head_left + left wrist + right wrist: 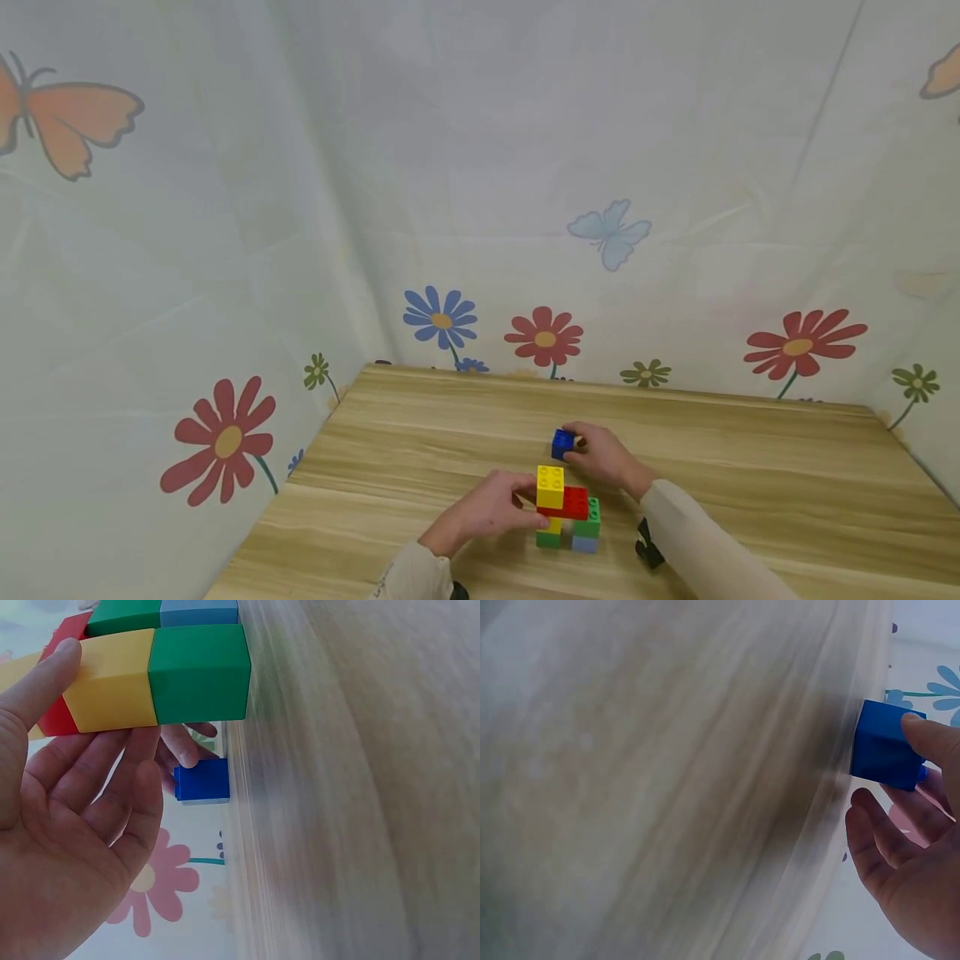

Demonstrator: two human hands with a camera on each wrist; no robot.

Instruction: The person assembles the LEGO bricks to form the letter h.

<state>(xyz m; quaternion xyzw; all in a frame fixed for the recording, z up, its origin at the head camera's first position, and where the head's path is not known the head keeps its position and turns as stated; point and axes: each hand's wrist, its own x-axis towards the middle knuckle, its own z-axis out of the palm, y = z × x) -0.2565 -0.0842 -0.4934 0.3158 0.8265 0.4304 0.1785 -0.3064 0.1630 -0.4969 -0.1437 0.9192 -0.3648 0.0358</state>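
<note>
A structure of toy building bricks stands on the table, with a yellow brick (550, 486) on top and a red brick (576, 502) bridging two columns. One column has a yellow brick (112, 681) over a green brick (199, 675); the other has a green brick (587, 523) over a light blue brick (584, 544). My left hand (495, 507) grips the yellow-topped side between thumb and fingers. Behind the structure, my right hand (609, 458) pinches a blue brick (887, 746) low at the table surface. Whether the blue brick touches the table is hard to tell.
The wooden table (420, 417) reaches back to a white cloth backdrop (480, 167) printed with flowers and butterflies. Another stretch of the cloth rises along the left edge. A dark strap piece (648, 546) shows by the right forearm.
</note>
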